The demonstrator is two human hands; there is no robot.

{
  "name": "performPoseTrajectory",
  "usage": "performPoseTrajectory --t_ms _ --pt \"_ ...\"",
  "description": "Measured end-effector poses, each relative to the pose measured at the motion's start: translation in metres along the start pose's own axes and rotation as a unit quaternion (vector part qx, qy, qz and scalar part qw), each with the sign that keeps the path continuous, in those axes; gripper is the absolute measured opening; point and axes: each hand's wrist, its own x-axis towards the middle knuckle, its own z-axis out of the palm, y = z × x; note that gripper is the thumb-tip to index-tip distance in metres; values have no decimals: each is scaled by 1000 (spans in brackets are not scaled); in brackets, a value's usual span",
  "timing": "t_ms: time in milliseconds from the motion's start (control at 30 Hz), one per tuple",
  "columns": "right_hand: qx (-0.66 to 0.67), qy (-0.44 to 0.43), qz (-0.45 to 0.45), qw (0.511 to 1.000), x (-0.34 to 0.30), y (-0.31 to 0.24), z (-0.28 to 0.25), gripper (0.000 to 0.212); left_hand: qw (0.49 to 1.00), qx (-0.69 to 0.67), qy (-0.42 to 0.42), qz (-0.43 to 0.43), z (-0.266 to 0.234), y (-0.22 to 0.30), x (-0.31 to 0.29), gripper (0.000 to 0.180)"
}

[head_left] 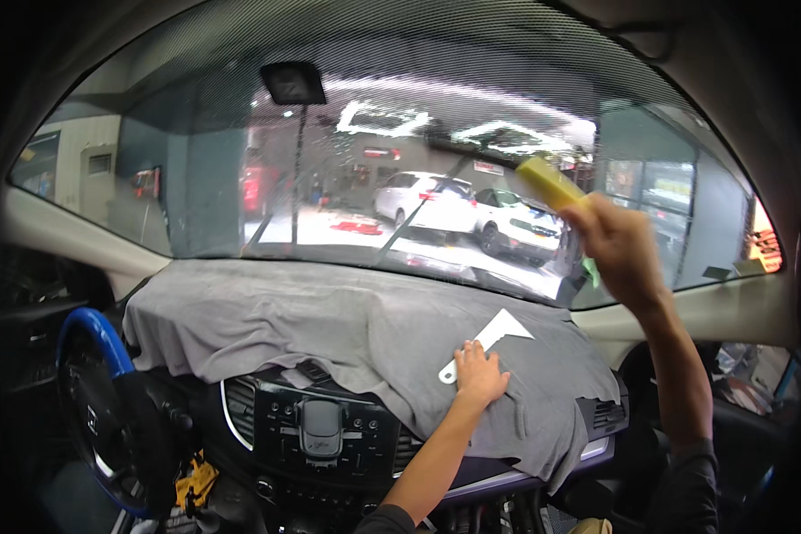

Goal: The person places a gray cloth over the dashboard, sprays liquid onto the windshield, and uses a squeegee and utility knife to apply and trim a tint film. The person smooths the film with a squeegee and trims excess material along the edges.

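Note:
My left hand (481,375) is over the handle of a white flat scraper (505,330), with its fingers curled on it. The scraper has a wide, angled blade and a hole in its handle end. It lies on a grey towel (329,311) draped across the dashboard. Raised near the right part of the windshield (329,178), my right hand (618,249) is closed around a yellow squeegee (550,182). A dark, blurred streak runs left from the squeegee's far end; I cannot tell whether it belongs to it.
A steering wheel (107,343) with a blue rim stands at the left. Below the towel is the centre console (320,427). A yellow cloth (196,481) lies low beside the wheel. Beyond the glass, white cars (427,200) are parked. A dark mirror-like piece (294,83) is high on the windshield.

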Motion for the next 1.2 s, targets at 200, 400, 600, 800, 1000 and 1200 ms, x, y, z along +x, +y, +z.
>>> performPoseTrajectory --t_ms 200,400,600,800,1000,1200 --pt "19 41 25 999 -28 43 -24 34 1000 17 9 -19 7 -1 -9 58" --pt "-9 74 19 997 -53 83 -61 36 999 37 36 -8 5 3 -11 58" --pt "-52 39 4 998 -67 106 -81 37 998 35 50 5 16 -3 -17 58" --pt "10 59 -10 998 -64 111 -86 34 997 49 61 12 12 -5 -14 58" --pt "-20 67 39 997 -89 152 -87 37 995 59 82 12 15 -1 -12 56" --pt "206 217 125 946 -119 152 -108 28 996 50 80 5 8 -2 -18 51"
